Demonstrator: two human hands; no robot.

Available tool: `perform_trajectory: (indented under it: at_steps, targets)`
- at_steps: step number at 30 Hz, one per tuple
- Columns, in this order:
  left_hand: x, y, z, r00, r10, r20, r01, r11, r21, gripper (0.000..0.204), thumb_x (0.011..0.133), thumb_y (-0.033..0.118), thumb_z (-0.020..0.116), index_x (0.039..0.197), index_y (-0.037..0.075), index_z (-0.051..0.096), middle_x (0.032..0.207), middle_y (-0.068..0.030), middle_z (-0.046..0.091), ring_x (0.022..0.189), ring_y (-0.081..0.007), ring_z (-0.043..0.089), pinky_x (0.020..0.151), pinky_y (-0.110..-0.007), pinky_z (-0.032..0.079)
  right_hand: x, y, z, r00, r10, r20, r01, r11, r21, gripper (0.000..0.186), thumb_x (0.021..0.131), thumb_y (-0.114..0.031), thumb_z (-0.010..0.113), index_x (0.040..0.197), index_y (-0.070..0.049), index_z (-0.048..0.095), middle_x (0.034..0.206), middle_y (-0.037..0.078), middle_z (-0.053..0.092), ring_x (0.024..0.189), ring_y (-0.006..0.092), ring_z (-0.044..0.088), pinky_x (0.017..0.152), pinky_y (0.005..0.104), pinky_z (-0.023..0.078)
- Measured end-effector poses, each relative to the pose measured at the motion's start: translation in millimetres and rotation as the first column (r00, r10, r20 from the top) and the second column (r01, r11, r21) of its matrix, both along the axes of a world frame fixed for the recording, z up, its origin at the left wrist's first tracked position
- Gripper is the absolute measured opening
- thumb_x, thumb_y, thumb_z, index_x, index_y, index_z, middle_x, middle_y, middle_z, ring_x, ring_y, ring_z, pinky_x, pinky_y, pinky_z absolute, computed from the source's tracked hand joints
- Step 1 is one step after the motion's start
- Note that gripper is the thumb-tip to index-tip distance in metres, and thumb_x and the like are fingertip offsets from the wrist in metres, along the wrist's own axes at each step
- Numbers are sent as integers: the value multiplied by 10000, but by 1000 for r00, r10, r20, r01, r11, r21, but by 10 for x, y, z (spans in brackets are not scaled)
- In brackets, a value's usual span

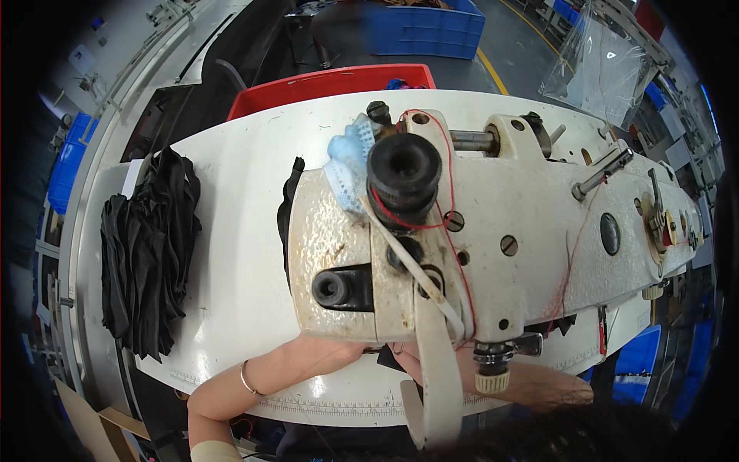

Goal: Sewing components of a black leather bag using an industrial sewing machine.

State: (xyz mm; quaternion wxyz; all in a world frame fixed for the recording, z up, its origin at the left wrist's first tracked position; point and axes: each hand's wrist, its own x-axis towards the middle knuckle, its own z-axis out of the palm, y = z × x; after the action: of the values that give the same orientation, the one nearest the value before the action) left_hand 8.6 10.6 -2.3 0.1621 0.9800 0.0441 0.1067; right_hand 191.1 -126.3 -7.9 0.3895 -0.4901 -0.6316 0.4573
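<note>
A cream-white sewing machine [493, 215] fills the middle of the view, and its head covers the sewing spot. My left hand [327, 354] reaches under the near left of the head, its fingers mostly hidden. Close beside it is my right hand [408, 358], largely blocked by the machine and a curved white strap [440, 377]. Between the hands shows a bit of black fabric [394, 359]; whether either hand grips it cannot be made out. Another black fabric edge [288, 215] sticks out left of the head. Red thread [466, 285] runs over the machine.
On the left of the white table [239, 185] lies a pile of pleated black fabric pieces [150, 258]. A light blue cloth [349, 160] is tucked by the machine's black knob [404, 173]. Beyond the far edge stand a red bin [327, 83] and a blue crate [431, 32].
</note>
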Motion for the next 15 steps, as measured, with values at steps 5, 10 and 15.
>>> perform_trajectory:
  at_steps: [5, 10, 15]
  targets:
    - [-4, 20, -31, 991, 27, -131, -32, 999, -34, 378, 657, 61, 621, 1035, 43, 626, 1007, -147, 599, 909, -293, 594, 767, -392, 489, 61, -29, -24, 998, -12, 59, 21, 986, -164, 425, 716, -137, 617, 1124, -42, 551, 1076, 125, 601, 1061, 269, 562, 911, 380, 438]
    - [26, 45, -31, 996, 12, -87, -15, 999, -33, 377, 655, 61, 626, 1032, 43, 627, 995, -145, 599, 900, -292, 594, 763, -392, 489, 59, 3, 1, 797, -266, 542, -60, 858, 510, 425, 685, -196, 666, 1065, -32, 573, 1011, 125, 590, 995, 262, 577, 839, 421, 476]
    - [15, 28, 11, 999, 17, -46, -18, 999, -31, 376, 653, 61, 630, 1029, 42, 627, 984, -143, 599, 892, -292, 594, 759, -392, 489, 30, -65, -104, 696, -214, 685, -209, 852, 479, 294, 761, -218, 624, 990, -34, 608, 941, 137, 592, 932, 252, 590, 740, 424, 508]
